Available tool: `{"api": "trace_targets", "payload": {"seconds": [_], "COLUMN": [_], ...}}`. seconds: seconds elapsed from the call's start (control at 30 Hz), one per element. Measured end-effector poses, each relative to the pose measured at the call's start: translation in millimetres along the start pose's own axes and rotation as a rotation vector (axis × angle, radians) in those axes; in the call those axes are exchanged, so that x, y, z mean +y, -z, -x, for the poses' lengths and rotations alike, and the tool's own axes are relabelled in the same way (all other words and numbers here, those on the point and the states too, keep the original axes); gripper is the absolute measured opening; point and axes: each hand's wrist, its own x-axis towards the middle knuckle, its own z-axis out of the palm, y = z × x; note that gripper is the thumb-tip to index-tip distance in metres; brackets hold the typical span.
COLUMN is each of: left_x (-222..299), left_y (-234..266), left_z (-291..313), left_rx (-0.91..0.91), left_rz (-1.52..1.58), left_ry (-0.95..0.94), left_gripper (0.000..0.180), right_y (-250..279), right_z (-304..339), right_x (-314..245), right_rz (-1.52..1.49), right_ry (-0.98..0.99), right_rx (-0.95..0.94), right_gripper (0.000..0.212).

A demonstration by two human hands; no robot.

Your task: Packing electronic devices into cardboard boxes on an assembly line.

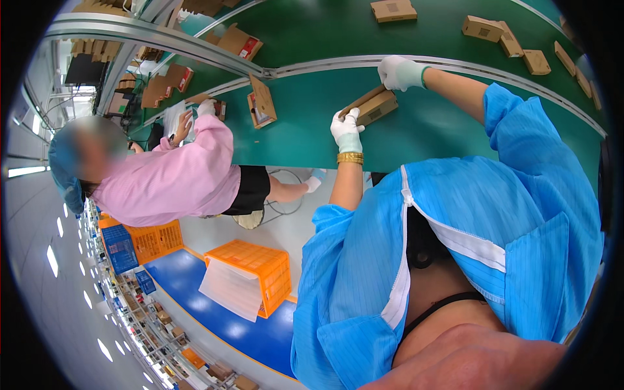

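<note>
A small brown cardboard box (380,108) lies on the green conveyor belt (442,130) in front of me, its lid flap partly raised. My left hand (346,130), in a white glove with a gold bracelet at the wrist, grips the box's near left end. My right hand (400,71), also in a white glove, rests on the box's far end from above. Both my arms are in blue coat sleeves.
An open cardboard box (262,104) stands on the belt to the left. Several shut boxes (484,28) lie on the farther belt. A co-worker in a pink coat (175,175) handles a box at the left. Orange crates (257,270) and a blue crate (119,247) stand on the floor.
</note>
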Motion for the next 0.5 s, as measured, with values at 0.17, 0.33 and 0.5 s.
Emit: {"api": "trace_targets", "payload": {"seconds": [0.17, 0.33, 0.5], "left_x": [3, 35, 55], "left_y": [0, 31, 33], "left_z": [2, 15, -16], "left_rx": [0.016, 0.07, -0.306], "left_rz": [0.044, -1.013, -0.942], "left_ry": [-0.014, -0.8, -0.456], "left_gripper": [0.027, 0.015, 0.017], "right_y": [-59, -67, -35], "right_z": [9, 10, 8], "right_x": [36, 46, 28], "right_rz": [0.233, 0.132, 0.043], "right_ry": [0.294, 0.311, 0.205], "right_rx": [0.422, 0.437, 0.292], "right_gripper": [0.012, 0.01, 0.013]}}
